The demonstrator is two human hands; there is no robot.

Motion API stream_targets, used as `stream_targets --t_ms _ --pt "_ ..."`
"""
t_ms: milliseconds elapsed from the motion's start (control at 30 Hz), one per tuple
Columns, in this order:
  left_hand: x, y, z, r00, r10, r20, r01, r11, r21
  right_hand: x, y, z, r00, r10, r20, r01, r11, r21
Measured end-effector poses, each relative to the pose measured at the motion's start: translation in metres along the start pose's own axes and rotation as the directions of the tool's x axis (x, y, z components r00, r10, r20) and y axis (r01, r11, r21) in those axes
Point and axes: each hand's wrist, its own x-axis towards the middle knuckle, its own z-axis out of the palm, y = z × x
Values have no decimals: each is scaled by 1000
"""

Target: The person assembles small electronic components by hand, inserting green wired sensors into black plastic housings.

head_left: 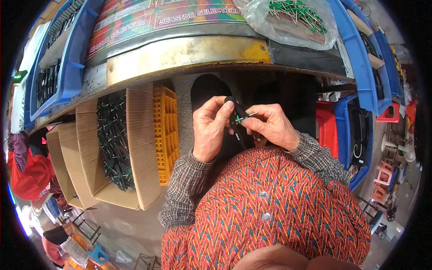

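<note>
Evidently, the work in hand was a narrow, matt-black piece (241,135) with a rounded, looped far end and pale marking along its near part. It was held over the person's dark-clad lap, on the near side of the worktop (189,51), and slanted slightly, its far end to the left. A slim metal pin with a bright green section (239,119) lay across its middle, the bare silvery shaft poking out to the right.

The left hand (210,123) had its thumb and forefinger clamped on the black piece close to the loop. The right hand (274,126) had its thumb and forefinger pinched together on the pin; its other fingers were curled, and whether they touched the black piece could not be told.

To the left, a tall brown cardboard box (145,148) held a heap of similar black pieces (114,139) flecked with green and silver, just beside a yellow-orange plastic crate (166,135). On the far right of the worktop, a crumpled clear plastic bag (288,38) held loose green-and-silver pins (299,15).
</note>
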Motion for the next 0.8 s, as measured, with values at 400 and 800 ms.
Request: stream_targets --t_ms 400,800 --pt "-2 -5 0 999 -29 -15 30 998 48 3 -10 5 996 87 24 -89 993 74" --pt "-2 -6 -1 998 -51 -29 53 996 71 5 -8 2 995 92 38 -86 986 -142"
